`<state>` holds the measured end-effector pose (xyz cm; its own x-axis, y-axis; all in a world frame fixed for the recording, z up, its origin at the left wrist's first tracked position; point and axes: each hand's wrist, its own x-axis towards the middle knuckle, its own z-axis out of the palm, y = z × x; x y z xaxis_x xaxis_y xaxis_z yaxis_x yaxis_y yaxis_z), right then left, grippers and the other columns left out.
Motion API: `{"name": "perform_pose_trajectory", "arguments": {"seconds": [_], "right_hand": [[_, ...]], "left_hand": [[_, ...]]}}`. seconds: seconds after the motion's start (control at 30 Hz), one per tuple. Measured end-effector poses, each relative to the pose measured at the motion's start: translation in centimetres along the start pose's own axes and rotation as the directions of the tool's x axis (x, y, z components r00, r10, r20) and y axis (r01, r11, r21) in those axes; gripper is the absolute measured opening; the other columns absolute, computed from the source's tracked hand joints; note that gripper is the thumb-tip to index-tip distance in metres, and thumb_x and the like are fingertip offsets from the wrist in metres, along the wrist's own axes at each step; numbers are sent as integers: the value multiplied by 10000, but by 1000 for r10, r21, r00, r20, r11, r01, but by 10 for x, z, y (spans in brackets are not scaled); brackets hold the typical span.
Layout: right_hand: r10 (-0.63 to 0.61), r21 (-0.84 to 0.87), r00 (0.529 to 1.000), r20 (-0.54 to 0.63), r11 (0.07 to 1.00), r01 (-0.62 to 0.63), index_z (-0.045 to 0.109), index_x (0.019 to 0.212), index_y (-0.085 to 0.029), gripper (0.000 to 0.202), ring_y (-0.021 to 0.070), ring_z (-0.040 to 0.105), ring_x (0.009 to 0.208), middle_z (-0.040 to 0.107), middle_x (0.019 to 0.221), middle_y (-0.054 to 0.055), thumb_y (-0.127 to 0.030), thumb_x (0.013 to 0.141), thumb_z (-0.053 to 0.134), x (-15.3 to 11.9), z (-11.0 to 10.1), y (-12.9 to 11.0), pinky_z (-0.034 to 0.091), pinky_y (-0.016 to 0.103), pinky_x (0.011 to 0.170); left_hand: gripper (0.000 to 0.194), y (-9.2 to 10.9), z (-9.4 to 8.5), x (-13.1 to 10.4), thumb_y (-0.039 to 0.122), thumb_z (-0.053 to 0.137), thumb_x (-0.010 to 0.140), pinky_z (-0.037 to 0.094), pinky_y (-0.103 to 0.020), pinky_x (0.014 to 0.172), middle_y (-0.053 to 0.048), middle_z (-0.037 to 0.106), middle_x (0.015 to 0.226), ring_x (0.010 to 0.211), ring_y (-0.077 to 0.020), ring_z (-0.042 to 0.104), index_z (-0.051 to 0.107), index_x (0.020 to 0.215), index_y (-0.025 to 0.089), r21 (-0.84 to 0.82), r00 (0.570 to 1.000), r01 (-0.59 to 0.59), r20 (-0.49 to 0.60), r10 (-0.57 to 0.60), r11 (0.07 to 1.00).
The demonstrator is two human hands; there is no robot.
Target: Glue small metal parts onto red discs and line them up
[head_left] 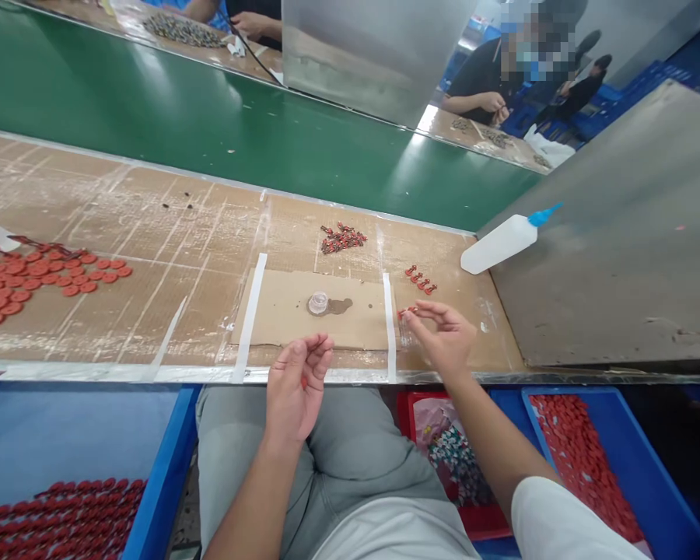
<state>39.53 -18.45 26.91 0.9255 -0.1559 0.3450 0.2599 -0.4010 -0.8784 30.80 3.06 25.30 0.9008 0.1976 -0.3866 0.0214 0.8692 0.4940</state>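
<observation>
My left hand (297,385) is held palm up at the table's front edge, its fingers curled in. A bit of red shows in the palm; the rest of that piece is hidden by the fingers. My right hand (446,338) pinches a small red disc piece (407,311) just right of the right white tape strip. Several red disc pieces with short dark stems (421,280) lie in a slanting row beyond it. Between my hands, a small clear cup (318,302) sits on a taped cardboard sheet (280,323), beside a dark wet stain.
Behind the cardboard is a pile of small red-and-dark parts (343,239). A white squeeze bottle (498,245) leans against a metal box (612,249). Loose red discs (35,276) cover the left. Blue trays (169,467) and a red bin (484,523) stand below. Co-workers sit across the green belt (210,117).
</observation>
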Motion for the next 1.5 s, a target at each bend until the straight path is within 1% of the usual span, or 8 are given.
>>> {"name": "perform_pose_trajectory", "arguments": {"seconds": [0.27, 0.6, 0.77, 0.9, 1.0, 1.2, 1.37, 1.5], "right_hand": [[-259, -680, 965, 29, 703, 209, 699, 941, -187, 275, 227, 708, 864, 757, 837, 60, -391, 758, 684, 52, -63, 66, 509, 383, 871], [-314, -773, 944, 103, 572, 275, 687, 932, -178, 255, 217, 700, 827, 756, 847, 57, -387, 796, 631, 62, -57, 86, 486, 357, 840], [-412, -779, 910, 54, 552, 296, 685, 926, -162, 282, 231, 696, 830, 750, 893, 77, -400, 778, 667, 52, -59, 70, 493, 388, 867], [-501, -663, 859, 100, 610, 433, 680, 944, -198, 153, 209, 685, 828, 744, 892, 63, -269, 812, 651, 12, -41, 30, 511, 371, 817], [-541, -299, 789, 291, 732, 612, 659, 980, -236, 237, 177, 681, 750, 740, 832, 29, -189, 754, 715, -31, -11, -7, 530, 323, 715], [-486, 93, 723, 491, 855, 511, 610, 1126, -236, 400, 190, 670, 899, 723, 994, 57, -226, 749, 743, -75, 53, -49, 549, 344, 799], [-556, 196, 639, 531, 814, 546, 639, 1115, -223, 349, 172, 685, 900, 738, 995, 53, -135, 781, 690, -77, 70, -48, 561, 325, 812], [-364, 132, 730, 579, 925, 358, 686, 1078, -307, 332, 182, 710, 758, 751, 931, 22, -170, 775, 685, -85, 70, -46, 589, 335, 715]], "left_hand": [[196, 3, 5, 4, 289, 627, 832, 577, -187, 769, -73, 747, 898, 859, -132, 705, 726, 841, 121, -64, 997, 67, -35, -70, 996], [249, 3, 6, 5, 288, 553, 862, 571, -210, 791, -83, 748, 914, 888, -147, 700, 731, 834, 117, -63, 997, 72, -11, -73, 995], [341, 3, 6, 4, 343, 482, 886, 558, -271, 851, -110, 735, 991, 977, -191, 681, 730, 880, 109, -77, 996, 80, 50, -77, 994], [438, 4, 8, 2, 408, 418, 896, 510, -350, 950, -152, 689, 1136, 1137, -256, 608, 711, 983, 94, -96, 989, 91, 123, -79, 991], [486, 4, 12, 0, 443, 387, 894, 444, -408, 1027, -172, 651, 1211, 1210, -289, 555, 697, 1020, 90, -120, 983, 104, 165, -83, 987], [511, 4, 17, -4, 467, 355, 895, 337, -463, 1101, -179, 631, 1240, 1245, -309, 523, 664, 1060, 95, -142, 978, 102, 197, -73, 985], [485, 5, 12, -3, 454, 374, 896, 335, -440, 1104, -171, 670, 1154, 1197, -294, 564, 665, 1030, 90, -164, 984, 85, 170, -57, 983], [430, 5, 9, -2, 424, 398, 895, 356, -439, 1088, -151, 698, 1067, 1124, -270, 610, 679, 949, 102, -187, 989, 52, 144, -25, 981]]}}
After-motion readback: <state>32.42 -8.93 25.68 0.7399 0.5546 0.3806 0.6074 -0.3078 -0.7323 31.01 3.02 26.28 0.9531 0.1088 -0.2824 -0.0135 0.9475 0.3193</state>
